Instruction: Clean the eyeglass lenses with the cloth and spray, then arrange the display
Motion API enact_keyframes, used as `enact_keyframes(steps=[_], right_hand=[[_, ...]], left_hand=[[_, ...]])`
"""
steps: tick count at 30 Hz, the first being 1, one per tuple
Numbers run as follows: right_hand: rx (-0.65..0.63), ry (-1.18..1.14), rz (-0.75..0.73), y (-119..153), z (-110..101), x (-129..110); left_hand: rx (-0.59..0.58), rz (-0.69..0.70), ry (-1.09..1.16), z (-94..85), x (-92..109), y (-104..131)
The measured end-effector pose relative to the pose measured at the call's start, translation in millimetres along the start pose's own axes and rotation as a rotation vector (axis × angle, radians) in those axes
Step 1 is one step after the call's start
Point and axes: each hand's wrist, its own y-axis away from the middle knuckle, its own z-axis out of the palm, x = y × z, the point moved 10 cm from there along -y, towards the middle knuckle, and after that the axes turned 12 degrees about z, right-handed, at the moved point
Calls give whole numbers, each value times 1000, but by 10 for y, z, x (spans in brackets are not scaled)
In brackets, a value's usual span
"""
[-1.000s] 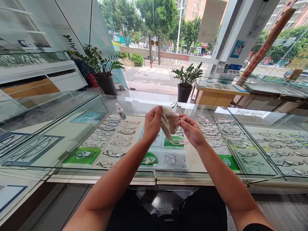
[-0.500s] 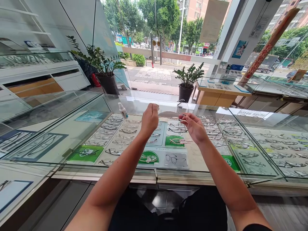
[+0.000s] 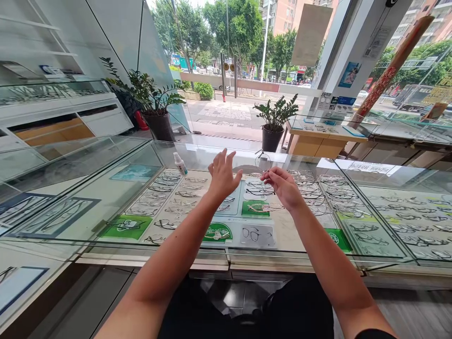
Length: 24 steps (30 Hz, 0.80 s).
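My left hand [image 3: 223, 175] hovers over the glass counter with its fingers spread, and nothing shows in it. To its right, my right hand [image 3: 283, 186] is closed on a pair of thin-rimmed eyeglasses [image 3: 263, 153], pinching them near the bridge. One round lens stands up above the fingers; the other is partly lost against the frames behind. A small white spray bottle [image 3: 180, 164] stands on the glass to the left of my left hand. Under the glass lie rows of eyeglass frames [image 3: 187, 193], seen below and around both hands.
The glass display counter [image 3: 208, 250] runs across in front of me, with further cases to the left and right. Beyond it are two potted plants, one in a black pot [image 3: 272, 140], and a wooden cabinet [image 3: 318, 143]. A glass front faces the street.
My left hand has gone from closed fingers to spread fingers, turning slightly. My right hand and the eyeglasses have shifted a little to the left and down. The spray bottle stays put.
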Motion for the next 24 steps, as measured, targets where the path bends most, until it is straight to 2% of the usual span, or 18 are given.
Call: enact_keyframes(steps=[3,5,8,12,15,20,24], right_hand=[[-31,111,20,-7,-11,-27],[-52,181,24,-7,-30,-59],[-87,256,20,4,-49,-110],[-147,321,51,36,-29,-122],[-184,325,60,58,-19,-145],[-230,357,28,69,-13,-346],[-345,438,-47,163,160,-786]], left_hand=[[135,373,150,-204,513,42],[178,508,219,-277,747,111],[209,529,276,-294,883,156],[220,458,333,-275,836,131],[254,474,359,-341,820,114],[307,570,369,-569,934,74],[303,612,421,-876,1089,-65]])
